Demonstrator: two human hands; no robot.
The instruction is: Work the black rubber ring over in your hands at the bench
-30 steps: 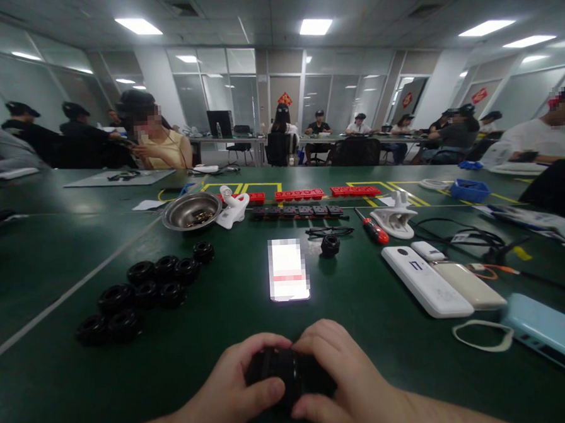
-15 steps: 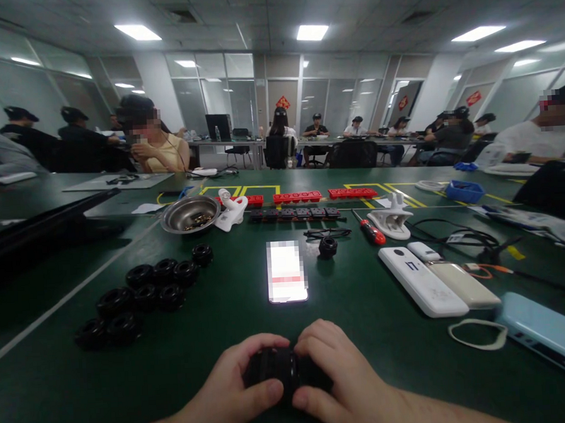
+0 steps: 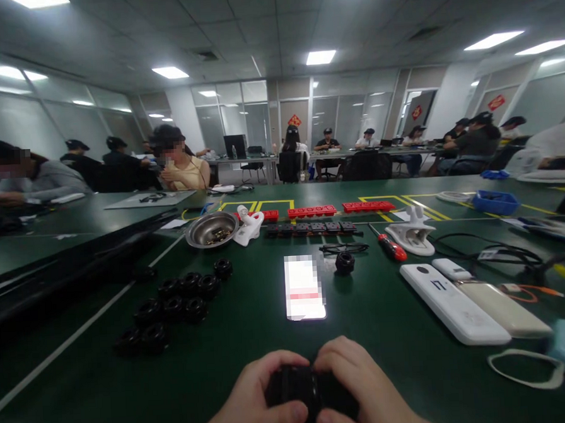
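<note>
Gripping a black ribbed plastic fitting point(image 3: 307, 393) just in front of the lit phone point(image 3: 304, 288), I am clenching my left hand point(image 3: 259, 399) and right hand point(image 3: 363, 393) around it, apparently screwing its halves together, which needs firm counter-twisting.

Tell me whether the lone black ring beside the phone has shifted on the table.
No. The lone black ring keeps its place right of the phone and below the cable tie; only the camera moved.
</note>
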